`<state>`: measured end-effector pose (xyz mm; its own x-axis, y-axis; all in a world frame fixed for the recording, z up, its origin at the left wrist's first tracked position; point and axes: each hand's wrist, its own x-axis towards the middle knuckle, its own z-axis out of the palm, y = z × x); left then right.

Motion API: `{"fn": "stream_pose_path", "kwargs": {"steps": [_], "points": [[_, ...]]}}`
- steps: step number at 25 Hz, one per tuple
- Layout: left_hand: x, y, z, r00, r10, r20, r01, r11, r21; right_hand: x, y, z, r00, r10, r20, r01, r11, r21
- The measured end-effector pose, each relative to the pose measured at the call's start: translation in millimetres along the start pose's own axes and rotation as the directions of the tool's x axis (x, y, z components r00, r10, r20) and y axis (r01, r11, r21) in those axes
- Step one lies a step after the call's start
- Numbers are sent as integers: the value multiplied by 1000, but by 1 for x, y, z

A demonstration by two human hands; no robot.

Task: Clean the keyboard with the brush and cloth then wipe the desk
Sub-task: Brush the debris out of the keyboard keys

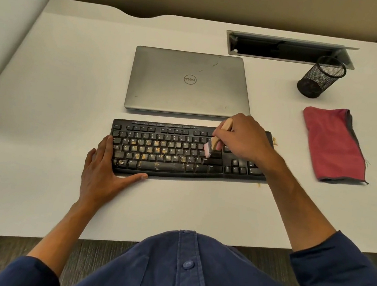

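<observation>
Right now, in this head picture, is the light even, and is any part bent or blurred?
Head view: the light is soft and even on the white desk, with only faint shadows under the keyboard and the left hand; the wide lens bends the desk edges and partition walls outward; the brush bristles in the right hand look slightly smeared; the closed laptop shows a dull sheen, no hard glare.

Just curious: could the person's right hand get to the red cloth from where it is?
Probably yes. The folded red cloth lies on bare white desk beside the right hand; only the wooden brush it grips occupies it.
</observation>
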<state>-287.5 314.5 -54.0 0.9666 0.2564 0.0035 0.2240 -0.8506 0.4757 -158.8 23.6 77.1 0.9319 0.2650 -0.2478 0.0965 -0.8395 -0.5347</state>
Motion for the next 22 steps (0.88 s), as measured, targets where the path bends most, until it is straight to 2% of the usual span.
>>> {"fn": "stream_pose_path", "kwargs": {"steps": [4,7,10,14,18,21,22], "points": [[-1,1,0,1000,2,-12,-2,1000,1,-7,-6,9,994,7,109,-4,999,-34],[0,1,-1,1000,10,-7,-10,1000,3,-6,-9,8,999,34,24,-35,999,3],[0,1,0,1000,-2,-12,2,1000,5,-6,-13,11,995,36,91,-34,999,-21],[1,1,0,1000,5,-7,-5,1000,2,-7,-16,18,998,36,-51,-36,999,5],[1,-1,0,1000,4,-8,-4,1000,5,-8,-19,19,995,25,99,-25,1000,-5],[1,0,0,1000,6,-8,-6,1000,2,-8,-21,24,999,28,-17,-27,999,29],[1,1,-1,1000,2,-10,-2,1000,1,-9,-22,25,1000,20,6,-20,1000,10]]}}
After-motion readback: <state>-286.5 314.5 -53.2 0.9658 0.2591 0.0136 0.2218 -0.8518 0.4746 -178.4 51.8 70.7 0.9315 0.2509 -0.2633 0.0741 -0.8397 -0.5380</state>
